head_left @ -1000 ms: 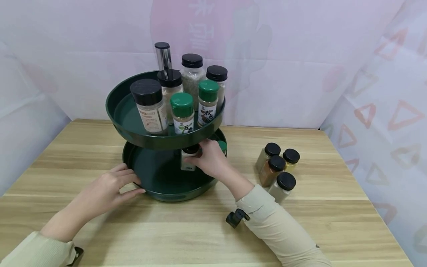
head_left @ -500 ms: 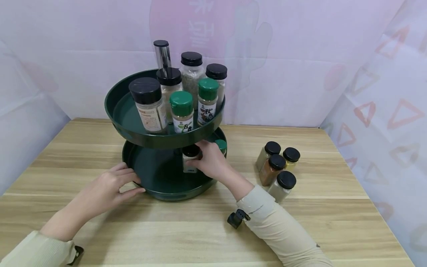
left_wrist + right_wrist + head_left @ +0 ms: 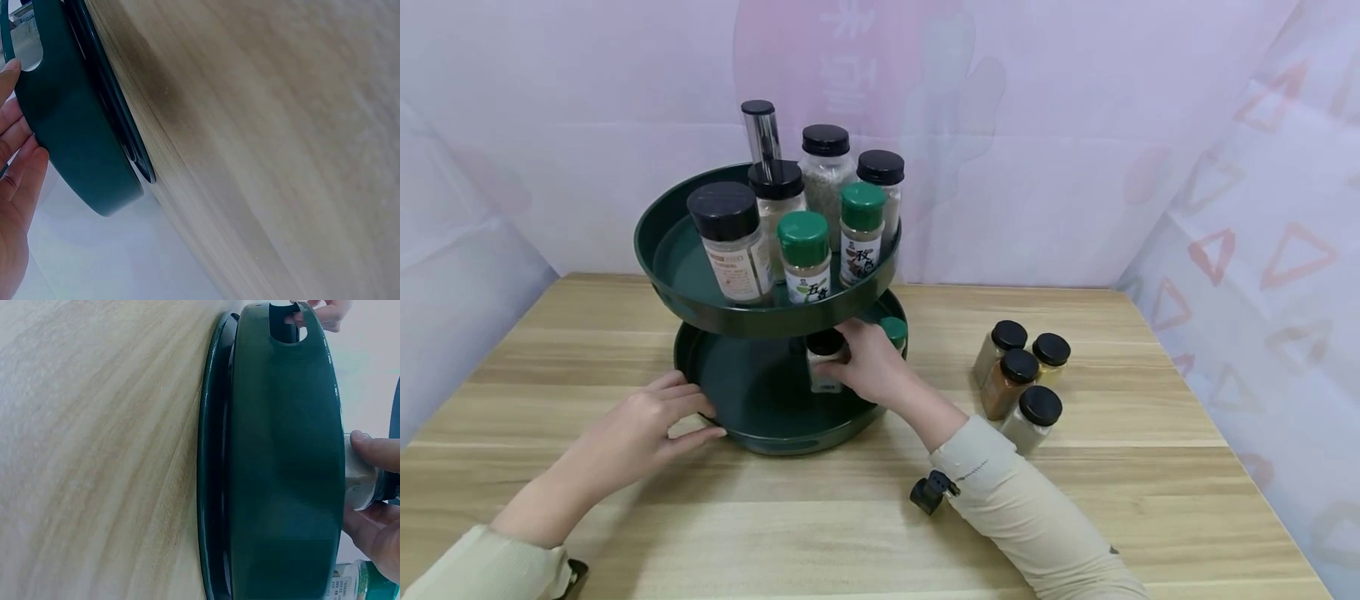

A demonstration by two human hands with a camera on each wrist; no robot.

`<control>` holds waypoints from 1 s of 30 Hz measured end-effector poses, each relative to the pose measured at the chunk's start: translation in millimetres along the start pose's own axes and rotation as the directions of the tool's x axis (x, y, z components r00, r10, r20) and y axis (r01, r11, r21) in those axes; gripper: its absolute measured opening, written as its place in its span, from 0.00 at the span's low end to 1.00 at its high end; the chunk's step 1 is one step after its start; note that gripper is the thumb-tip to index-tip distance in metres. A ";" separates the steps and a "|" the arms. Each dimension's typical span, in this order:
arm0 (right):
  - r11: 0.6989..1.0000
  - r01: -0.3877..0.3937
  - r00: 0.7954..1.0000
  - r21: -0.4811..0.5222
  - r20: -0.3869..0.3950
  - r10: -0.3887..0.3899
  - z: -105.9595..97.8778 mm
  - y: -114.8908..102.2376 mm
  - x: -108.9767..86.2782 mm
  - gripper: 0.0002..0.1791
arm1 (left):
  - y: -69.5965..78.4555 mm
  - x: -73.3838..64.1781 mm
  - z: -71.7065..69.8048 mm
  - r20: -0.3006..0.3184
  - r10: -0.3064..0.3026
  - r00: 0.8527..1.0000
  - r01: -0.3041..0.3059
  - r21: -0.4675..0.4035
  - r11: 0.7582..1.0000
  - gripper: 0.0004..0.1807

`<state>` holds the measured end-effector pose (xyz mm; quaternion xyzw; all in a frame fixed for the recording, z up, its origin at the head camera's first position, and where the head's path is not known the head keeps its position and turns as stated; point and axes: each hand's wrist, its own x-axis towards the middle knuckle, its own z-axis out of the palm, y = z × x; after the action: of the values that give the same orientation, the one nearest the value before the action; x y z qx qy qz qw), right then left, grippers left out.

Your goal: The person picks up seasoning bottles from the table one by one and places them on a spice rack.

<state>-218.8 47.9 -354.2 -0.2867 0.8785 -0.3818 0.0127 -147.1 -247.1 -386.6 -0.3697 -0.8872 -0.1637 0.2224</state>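
A dark green two-tier turntable (image 3: 760, 435) stands on the table. My left hand (image 3: 643, 425) holds the left side of its lower tray, fingers at the rim and thumb on the outer wall near a cut-out handle. Inside that tray, under the upper tier, my right hand (image 3: 871, 364) grips a clear spice jar (image 3: 826, 377) with a black lid, its thumb on the near side. The right wrist view shows this jar (image 3: 358, 475) standing behind the tray wall. Close beside the right hand is a green-capped jar (image 3: 893, 331). The upper tier partly hides the right fingertips.
On the upper tier (image 3: 760, 321) stand several jars, including a large black-lidded shaker (image 3: 730, 242) and two green-capped ones, around a metal post (image 3: 762, 133). Several black-lidded spice jars (image 3: 1018, 375) are grouped on the wooden table to the right, beyond the right forearm.
The jar in my right hand has shifted slightly toward the front of the lower tray. My left hand stays at the rim, and the view has tilted a little.
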 end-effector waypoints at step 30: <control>0.991 0.038 0.998 0.130 0.038 -0.043 -49.8 -6.1 -54.0 0.30 | 0.2 -0.5 2.4 0.002 -0.001 1.000 0.001 -0.007 1.000 0.10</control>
<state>-182.7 105.4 -325.4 -0.3108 0.8455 -0.4322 0.0417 -147.2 -246.2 -388.8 -0.3702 -0.8871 -0.1665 0.2199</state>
